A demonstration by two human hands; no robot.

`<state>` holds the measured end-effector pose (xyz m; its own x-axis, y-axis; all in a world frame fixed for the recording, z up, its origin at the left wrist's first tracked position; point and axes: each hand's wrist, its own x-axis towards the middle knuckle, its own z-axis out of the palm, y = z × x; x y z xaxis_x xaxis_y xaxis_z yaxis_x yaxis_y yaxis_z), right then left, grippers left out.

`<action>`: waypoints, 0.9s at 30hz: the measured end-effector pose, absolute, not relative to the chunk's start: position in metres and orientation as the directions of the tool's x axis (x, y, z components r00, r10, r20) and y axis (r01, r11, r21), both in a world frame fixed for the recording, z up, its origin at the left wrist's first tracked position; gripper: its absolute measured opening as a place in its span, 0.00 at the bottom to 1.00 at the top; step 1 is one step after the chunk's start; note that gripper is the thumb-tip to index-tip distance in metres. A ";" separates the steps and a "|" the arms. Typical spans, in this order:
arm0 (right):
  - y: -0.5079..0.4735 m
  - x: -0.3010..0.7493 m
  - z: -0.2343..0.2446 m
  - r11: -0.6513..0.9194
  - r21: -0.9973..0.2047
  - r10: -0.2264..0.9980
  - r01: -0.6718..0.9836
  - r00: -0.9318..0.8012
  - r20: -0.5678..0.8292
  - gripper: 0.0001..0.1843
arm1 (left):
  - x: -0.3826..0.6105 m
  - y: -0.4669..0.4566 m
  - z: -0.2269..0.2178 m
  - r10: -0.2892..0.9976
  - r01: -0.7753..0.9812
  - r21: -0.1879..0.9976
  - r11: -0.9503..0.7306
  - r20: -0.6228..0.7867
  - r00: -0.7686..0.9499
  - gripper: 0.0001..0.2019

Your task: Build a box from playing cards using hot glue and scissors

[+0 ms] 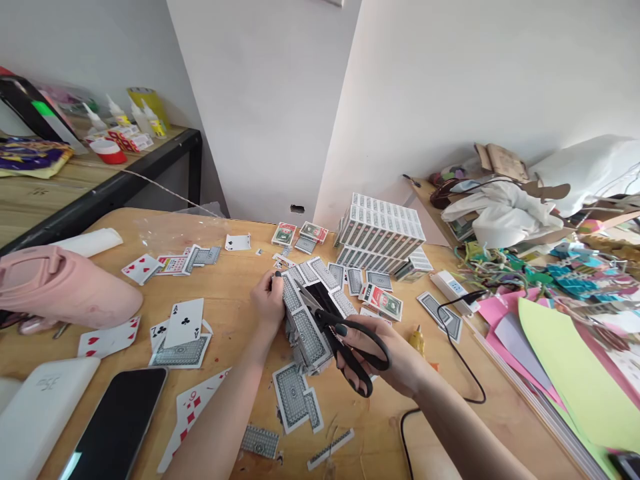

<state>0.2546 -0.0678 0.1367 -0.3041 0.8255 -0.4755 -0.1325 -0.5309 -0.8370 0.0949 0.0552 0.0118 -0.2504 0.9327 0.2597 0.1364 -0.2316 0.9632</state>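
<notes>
A box-like structure built from playing cards (306, 327) stands at mid-table, its grey patterned card backs facing out and a dark opening in its top. My left hand (270, 297) grips its left edge, fingers closed with the thumb on top. In my right hand (385, 350) is a pair of black-handled scissors (345, 330), my fingers through the loops. The blades reach over the top of the card structure near the dark opening; whether they cut into a card I cannot tell. Cut card pieces (293, 397) lie just in front of it.
Stacked card boxes (383, 227) stand at the back right. A glue gun tip (417, 340) and black cable (463, 357) lie right of my hand. A phone (117, 423), a white power bank (55, 407), a pink tumbler (65, 287) and loose cards (185, 323) occupy the left.
</notes>
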 end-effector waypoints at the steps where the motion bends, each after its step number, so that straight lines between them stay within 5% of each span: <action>1: -0.066 0.255 0.138 -0.530 -0.840 0.824 -0.116 -0.307 -0.477 0.20 | 0.095 0.055 0.012 0.932 0.142 0.962 -0.232 0.262 -0.250 0.11; 27: -0.061 0.259 0.134 -0.528 -0.836 0.842 -0.147 -0.218 -0.493 0.20 | 0.095 0.046 0.016 0.921 0.190 0.956 -0.223 0.271 -0.282 0.11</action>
